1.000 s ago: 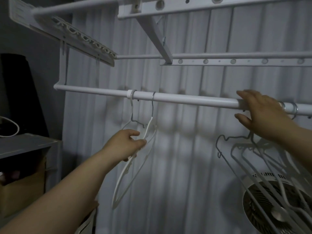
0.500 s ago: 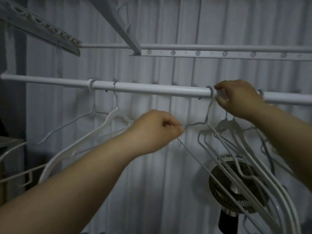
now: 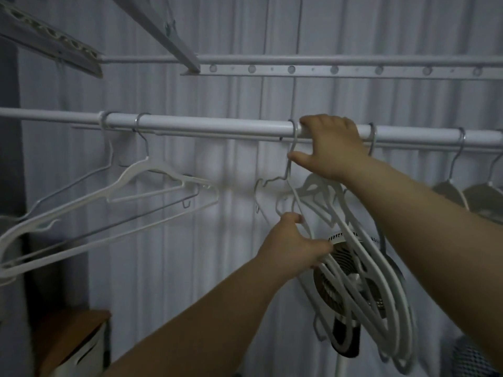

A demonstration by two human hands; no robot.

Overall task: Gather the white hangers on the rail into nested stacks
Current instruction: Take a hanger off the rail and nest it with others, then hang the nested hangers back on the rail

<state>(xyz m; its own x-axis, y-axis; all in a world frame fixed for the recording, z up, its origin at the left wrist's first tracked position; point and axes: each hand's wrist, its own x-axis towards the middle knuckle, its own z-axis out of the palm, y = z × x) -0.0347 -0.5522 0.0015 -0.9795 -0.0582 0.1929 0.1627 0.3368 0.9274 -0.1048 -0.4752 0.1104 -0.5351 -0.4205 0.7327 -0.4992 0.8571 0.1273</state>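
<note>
A white rail (image 3: 206, 125) runs across the view. My right hand (image 3: 330, 146) lies on the rail, fingers over the hooks of a bunch of several white hangers (image 3: 362, 270) that hang tilted below it. My left hand (image 3: 292, 244) grips the left arms of that bunch. Two white hangers (image 3: 114, 194) hang on the rail at the left, swung up to the left. Two more hangers (image 3: 462, 191) hang at the far right, apart from the bunch.
A round fan (image 3: 351, 292) on a stand is behind the bunch of hangers. A perforated rack bar (image 3: 340, 69) runs above the rail. A white corrugated wall (image 3: 231, 96) is behind. A box with a wooden top (image 3: 68, 338) stands at the lower left.
My left hand let go of the left pair and moved right and down onto the bunch's arms. My right hand slid the bunch left along the rail.
</note>
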